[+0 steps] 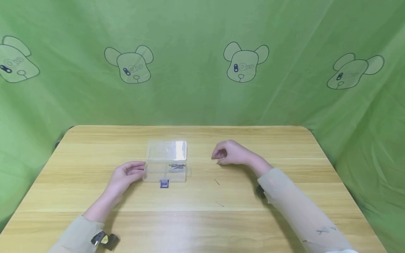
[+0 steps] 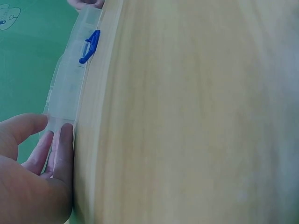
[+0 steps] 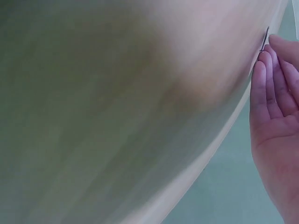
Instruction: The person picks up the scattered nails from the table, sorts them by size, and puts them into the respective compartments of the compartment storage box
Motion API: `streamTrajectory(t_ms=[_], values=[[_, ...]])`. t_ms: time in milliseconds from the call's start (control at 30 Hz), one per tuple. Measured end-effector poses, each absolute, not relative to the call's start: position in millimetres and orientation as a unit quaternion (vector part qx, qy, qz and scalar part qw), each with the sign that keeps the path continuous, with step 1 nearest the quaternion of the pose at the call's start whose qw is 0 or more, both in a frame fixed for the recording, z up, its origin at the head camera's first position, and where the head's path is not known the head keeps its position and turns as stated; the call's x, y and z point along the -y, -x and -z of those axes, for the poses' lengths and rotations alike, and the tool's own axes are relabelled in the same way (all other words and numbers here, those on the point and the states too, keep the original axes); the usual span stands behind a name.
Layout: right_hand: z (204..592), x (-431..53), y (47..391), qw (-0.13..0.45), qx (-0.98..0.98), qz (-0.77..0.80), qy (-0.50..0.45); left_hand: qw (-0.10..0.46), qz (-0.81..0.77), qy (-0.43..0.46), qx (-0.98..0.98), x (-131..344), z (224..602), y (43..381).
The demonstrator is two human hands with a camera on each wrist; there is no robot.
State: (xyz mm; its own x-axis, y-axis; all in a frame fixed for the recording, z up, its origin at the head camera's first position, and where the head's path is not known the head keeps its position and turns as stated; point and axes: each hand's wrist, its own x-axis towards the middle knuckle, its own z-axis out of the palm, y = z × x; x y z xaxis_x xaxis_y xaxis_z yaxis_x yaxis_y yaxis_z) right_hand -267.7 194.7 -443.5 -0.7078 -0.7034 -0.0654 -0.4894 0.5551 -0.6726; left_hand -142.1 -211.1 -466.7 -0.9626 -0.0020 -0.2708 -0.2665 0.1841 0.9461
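Note:
A clear plastic compartment box (image 1: 155, 168) lies on the table with its lid (image 1: 166, 150) folded back and a blue latch (image 1: 164, 183) hanging at its front. Several metal nails (image 1: 177, 167) lie in its right-hand compartment. My left hand (image 1: 124, 177) holds the box's left end, thumb and fingertips at its wall. To the right of the box, my right hand (image 1: 232, 153) pinches a single nail (image 3: 265, 38) close over the tabletop; its shaft shows past the fingertips in the right wrist view.
Two loose nails lie on the wooden table (image 1: 269, 225): one nail (image 1: 216, 182) below my right hand, another nail (image 1: 219, 204) nearer the front. A green curtain (image 1: 190, 102) with printed animal heads surrounds the table's back and sides.

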Motion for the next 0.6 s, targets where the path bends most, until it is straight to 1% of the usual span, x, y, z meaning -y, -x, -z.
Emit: streamTrajectory(t_ms=[300, 600], values=[[441.8, -196.9, 265.0, 0.159, -0.870, 0.305, 0.353, 0.104, -0.631, 0.086, -0.764, 211.3, 466.2, 142.1], [440.5, -191.3, 262.1, 0.161, -0.882, 0.285, 0.339, 0.105, -0.627, 0.088, -0.767, 211.2, 466.5, 141.7]])
